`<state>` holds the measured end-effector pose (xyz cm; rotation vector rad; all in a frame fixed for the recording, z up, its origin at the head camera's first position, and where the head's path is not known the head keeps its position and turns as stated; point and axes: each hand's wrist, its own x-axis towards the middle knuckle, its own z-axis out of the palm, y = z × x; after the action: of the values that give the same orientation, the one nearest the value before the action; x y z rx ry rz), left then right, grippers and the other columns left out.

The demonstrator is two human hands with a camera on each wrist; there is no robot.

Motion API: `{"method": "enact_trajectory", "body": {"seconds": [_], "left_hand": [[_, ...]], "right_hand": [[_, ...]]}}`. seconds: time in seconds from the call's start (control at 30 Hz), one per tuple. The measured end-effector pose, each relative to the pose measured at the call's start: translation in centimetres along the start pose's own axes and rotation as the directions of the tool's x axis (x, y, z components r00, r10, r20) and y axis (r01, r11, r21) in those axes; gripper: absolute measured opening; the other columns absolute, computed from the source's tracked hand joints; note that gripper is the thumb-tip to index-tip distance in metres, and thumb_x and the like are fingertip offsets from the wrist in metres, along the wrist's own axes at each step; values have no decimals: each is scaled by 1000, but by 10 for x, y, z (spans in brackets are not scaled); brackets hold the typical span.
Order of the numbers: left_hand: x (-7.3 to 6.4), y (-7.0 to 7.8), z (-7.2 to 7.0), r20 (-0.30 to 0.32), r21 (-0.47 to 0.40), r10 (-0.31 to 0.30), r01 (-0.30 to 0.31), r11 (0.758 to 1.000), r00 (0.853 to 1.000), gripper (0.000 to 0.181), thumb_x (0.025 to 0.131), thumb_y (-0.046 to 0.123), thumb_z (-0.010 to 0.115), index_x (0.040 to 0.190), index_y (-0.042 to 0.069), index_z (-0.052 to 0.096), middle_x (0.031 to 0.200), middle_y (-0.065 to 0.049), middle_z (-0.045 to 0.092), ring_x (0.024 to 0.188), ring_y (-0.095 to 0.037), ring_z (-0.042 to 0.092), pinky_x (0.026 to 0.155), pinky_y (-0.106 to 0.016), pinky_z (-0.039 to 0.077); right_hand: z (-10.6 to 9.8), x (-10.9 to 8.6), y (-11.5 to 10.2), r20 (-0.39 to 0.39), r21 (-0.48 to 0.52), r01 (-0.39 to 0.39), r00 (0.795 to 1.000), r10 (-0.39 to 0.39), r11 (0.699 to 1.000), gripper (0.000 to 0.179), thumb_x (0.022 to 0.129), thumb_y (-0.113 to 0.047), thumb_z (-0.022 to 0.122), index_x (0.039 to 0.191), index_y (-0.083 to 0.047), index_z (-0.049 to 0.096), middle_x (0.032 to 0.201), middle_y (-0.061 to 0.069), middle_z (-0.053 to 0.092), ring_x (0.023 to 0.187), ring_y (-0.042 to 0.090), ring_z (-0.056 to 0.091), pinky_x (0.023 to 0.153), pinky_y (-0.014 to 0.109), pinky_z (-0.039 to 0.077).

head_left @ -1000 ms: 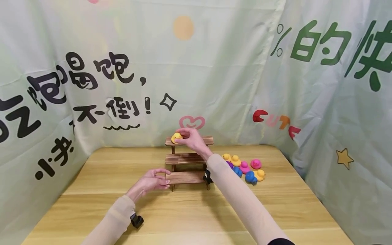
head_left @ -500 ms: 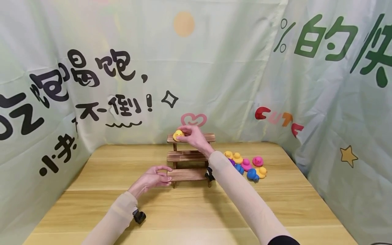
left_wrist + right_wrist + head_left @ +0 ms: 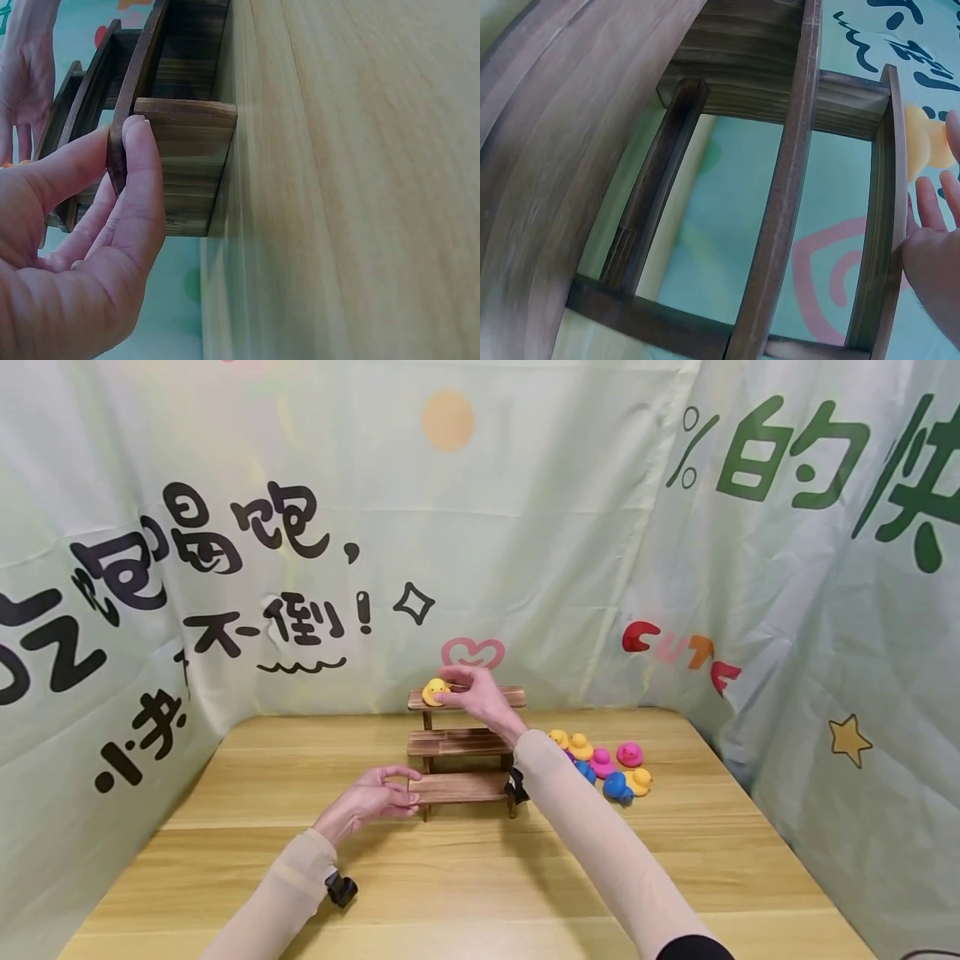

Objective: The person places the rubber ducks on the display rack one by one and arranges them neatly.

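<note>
- Pinching the bottom step [image 3: 459, 787] of the wooden stand [image 3: 450, 742] at its 9 o'clock end, the left hand [image 3: 370, 795] has its thumb and a finger on opposite faces of the board, the same grip as in both earlier head views.
- At 3 o'clock from the yellow duck [image 3: 434, 692], the right hand [image 3: 486, 700] has its thumb and forefinger parted. The forefinger, close against the duck half a second ago, now stands slightly off it. The thumb tip lies beside the duck; whether it touches cannot be told.
- The duck sits upright on the top step, at 11 o'clock on the stand, in the same spot as in both earlier head views.
- Well apart from the duck, at about 3 o'clock from the stand, rest yellow, blue and pink toys [image 3: 602, 763], partly hidden by the right sleeve [image 3: 600, 843]; those in sight lie as they did before.
- The stand and the table [image 3: 465, 893] appear a little higher in the head view than one second ago.
- At 12 o'clock, behind the stand, hangs the printed cloth [image 3: 562, 568] with its pink heart [image 3: 472, 645], unchanged.
</note>
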<state>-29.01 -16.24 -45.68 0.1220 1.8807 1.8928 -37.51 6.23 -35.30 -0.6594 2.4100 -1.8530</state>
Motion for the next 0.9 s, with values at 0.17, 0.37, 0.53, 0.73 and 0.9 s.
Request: {"method": "enact_trajectory", "body": {"seconds": [0.17, 0.37, 0.53, 0.73, 0.9], "left_hand": [[0, 0, 1, 5, 1, 2, -2, 1000, 1000, 49, 87, -5, 66, 133, -6, 47, 85, -10, 67, 76, -20, 71, 77, -31, 63], [1, -1, 0, -5, 3, -3, 3, 1000, 1000, 50, 87, -5, 66, 134, -6, 46, 85, -10, 67, 75, -20, 71, 75, -30, 63], [1, 1, -1, -2, 10, 0, 0, 1000, 1000, 50, 88, -5, 66, 134, -6, 46, 84, -10, 67, 75, -20, 71, 76, -31, 63], [0, 2, -1, 5, 12, -2, 2, 1000, 1000, 52, 88, -5, 66, 135, -7, 45, 85, -10, 67, 76, -20, 71, 78, -32, 63], [0, 1, 0, 5, 9, -1, 1, 1000, 1000, 52, 87, -5, 66, 135, -6, 45, 84, -9, 67, 76, -20, 71, 76, -31, 63]], "right_hand": [[-8, -4, 1, -21, -12, -9, 1000, 8, 1000, 48, 83, -13, 79, 128, -6, 63, 124, 12, 66, 116, 23, 61, 100, 34, 54], [-20, -8, 4, -26, 3, -2, 1000, 2, 1000, 37, 85, -6, 75, 121, -5, 67, 116, 15, 69, 102, 20, 65, 91, 30, 57], [-32, -13, 5, -10, 13, -16, 1000, 16, 1000, 34, 86, -9, 75, 119, -5, 67, 118, 19, 68, 102, 20, 66, 94, 32, 57], [-44, -21, 7, 4, -5, -16, 1000, 17, 1000, 32, 88, -13, 74, 118, -6, 69, 121, 21, 66, 99, 18, 68, 93, 32, 57], [-57, -31, 10, -7, -23, -24, 1000, 23, 999, 33, 88, -13, 73, 120, -5, 68, 117, 16, 69, 100, 17, 68, 94, 32, 56]]}}
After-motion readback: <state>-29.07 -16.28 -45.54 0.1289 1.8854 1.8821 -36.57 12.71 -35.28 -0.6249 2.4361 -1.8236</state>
